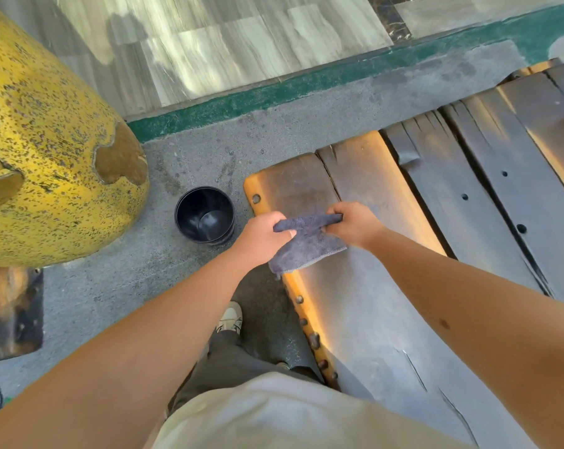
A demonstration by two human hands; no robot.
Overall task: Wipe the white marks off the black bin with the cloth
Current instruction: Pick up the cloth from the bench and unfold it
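A large yellow speckled rounded form (47, 150), chipped to brown in patches, fills the left side and stands on the grey concrete floor (190, 157), which runs up to a green painted strip (274, 89) and pale streaked stone paving beyond. On the right lies the bench (387, 312), made of broad dark wooden planks with an orange worn edge studded with round bolt heads. The person stands at its near corner, both bare forearms reaching forward over it, with a pale shirt, dark trousers and one light shoe (230, 317) visible below. The black bin (205, 216) sits upright on the floor between the yellow form and the end of the bench, close to both but touching neither as far as can be seen; its mouth faces up and faint pale smears show on its inner wall. The grey cloth (306, 246) is stretched between the hands above the bench's corner, its lower part hanging loose. The left hand (262, 236) is closed round one end of it, and the right hand (355, 223) pinches the other end with curled fingers.
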